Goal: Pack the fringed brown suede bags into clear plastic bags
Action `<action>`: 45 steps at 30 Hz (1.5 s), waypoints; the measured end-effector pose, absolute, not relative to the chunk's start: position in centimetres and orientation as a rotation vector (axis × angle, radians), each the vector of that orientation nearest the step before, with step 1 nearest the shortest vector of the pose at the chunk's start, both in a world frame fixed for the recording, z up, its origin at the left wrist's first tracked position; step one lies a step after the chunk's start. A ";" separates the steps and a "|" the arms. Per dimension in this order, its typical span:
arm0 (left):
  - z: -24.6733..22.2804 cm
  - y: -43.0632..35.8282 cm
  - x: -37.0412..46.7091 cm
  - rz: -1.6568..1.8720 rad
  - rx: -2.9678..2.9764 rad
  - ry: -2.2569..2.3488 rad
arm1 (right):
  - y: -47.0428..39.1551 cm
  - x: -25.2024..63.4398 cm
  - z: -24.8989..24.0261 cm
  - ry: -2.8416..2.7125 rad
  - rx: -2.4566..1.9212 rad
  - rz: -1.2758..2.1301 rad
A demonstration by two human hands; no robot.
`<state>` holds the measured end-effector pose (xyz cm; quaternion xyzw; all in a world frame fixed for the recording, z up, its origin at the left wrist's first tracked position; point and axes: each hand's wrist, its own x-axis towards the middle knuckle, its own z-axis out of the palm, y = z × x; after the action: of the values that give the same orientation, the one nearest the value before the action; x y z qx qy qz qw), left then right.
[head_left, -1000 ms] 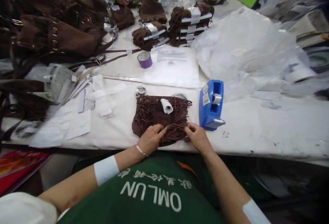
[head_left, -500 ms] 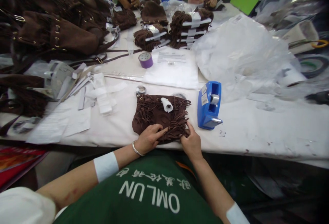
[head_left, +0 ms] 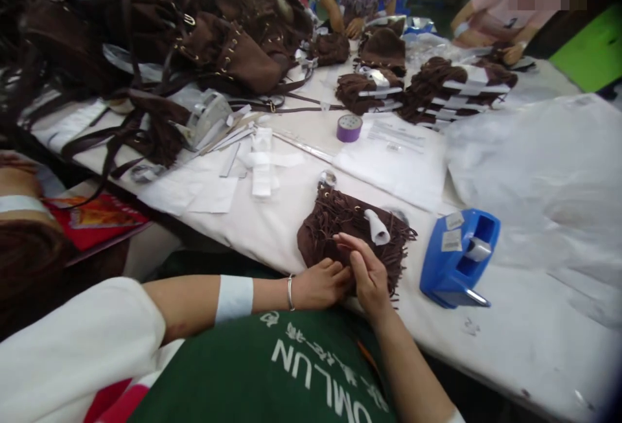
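Observation:
A brown suede fringed piece (head_left: 340, 228) lies flat on the white table (head_left: 510, 306) right in front of me, with a small white paper roll (head_left: 378, 227) resting on it. My left hand (head_left: 318, 284) presses on its near edge, fingers curled. Beside it, my right hand (head_left: 365, 273) lies on the fringe with the fingers stretched out over the strands. The two hands touch each other. I cannot tell whether either hand pinches any strands.
A blue tape dispenser (head_left: 459, 258) stands just right of the piece. Behind are a purple tape roll (head_left: 349, 127), paper strips (head_left: 262, 160), a clear plastic sheet (head_left: 534, 170), taped fringe stacks (head_left: 437, 89) and brown bags (head_left: 228, 54). Other people's hands (head_left: 354, 24) are busy at the far side.
My head has turned left, so the table now runs diagonally. My right hand has slid left along the fringe until it meets my left hand.

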<state>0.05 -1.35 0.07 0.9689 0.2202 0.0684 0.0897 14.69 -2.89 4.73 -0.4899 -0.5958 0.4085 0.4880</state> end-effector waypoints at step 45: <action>-1.1 5.0 -1.1 0.457 2.605 0.883 | -7.7 19.2 1.1 -1.761 -1.316 0.417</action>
<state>-1.06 5.00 -1.09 0.9197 0.3117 0.1613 0.1758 19.19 -7.69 1.05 -0.5290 -0.7079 0.1677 0.4369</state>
